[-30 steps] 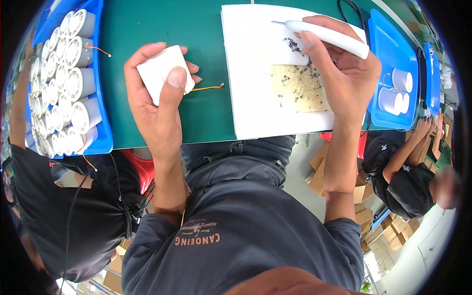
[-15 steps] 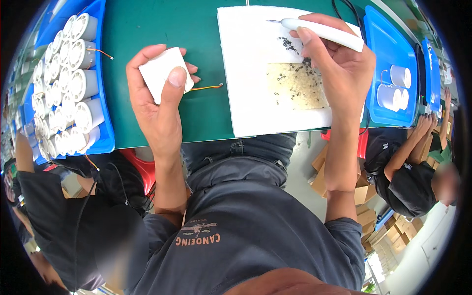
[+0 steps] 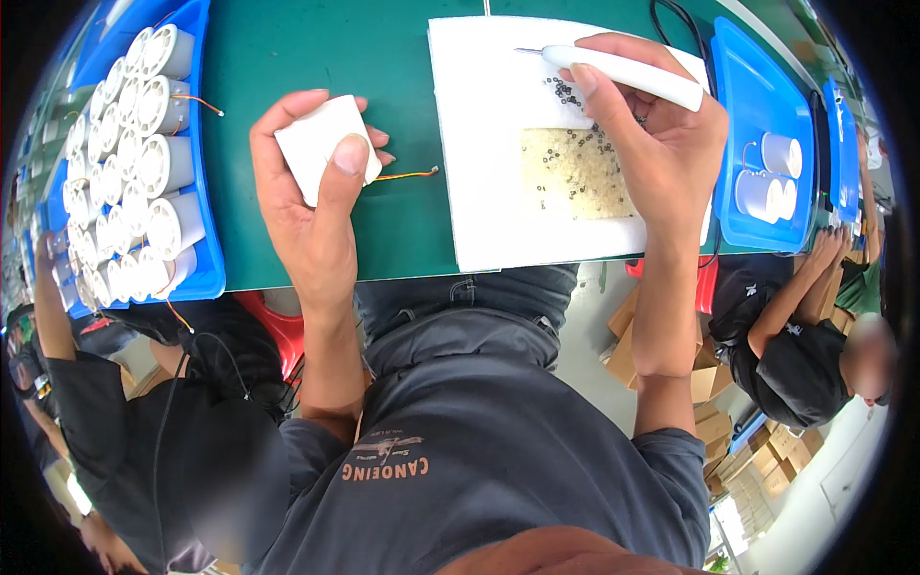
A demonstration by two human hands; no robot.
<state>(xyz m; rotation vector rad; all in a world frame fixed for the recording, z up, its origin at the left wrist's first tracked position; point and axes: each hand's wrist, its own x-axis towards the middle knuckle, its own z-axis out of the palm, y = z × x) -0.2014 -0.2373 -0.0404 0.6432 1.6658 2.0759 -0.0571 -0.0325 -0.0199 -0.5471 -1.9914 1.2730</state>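
My left hand grips a white, square-looking part, thumb pressed on its face and fingers curled around it. A thin orange-yellow wire with a small plug sticks out from beneath the hand, over the green table. In my right hand lies a white pen-shaped tool, held like a pen. Its thin metal tip points left, above the white board. Small black rings lie scattered near that hand, on the white surface and on a yellowish patch. The right hand hides part of them.
On the left, a blue tray holds several white cylinders with wires. Another blue tray on the right carries a few white cylinders. A black cable runs behind the board. Co-workers sit at both sides.
The pen-shaped tool and my right hand have shifted slightly left and down, its tip still above the board. My left hand keeps the white part nearly in place.
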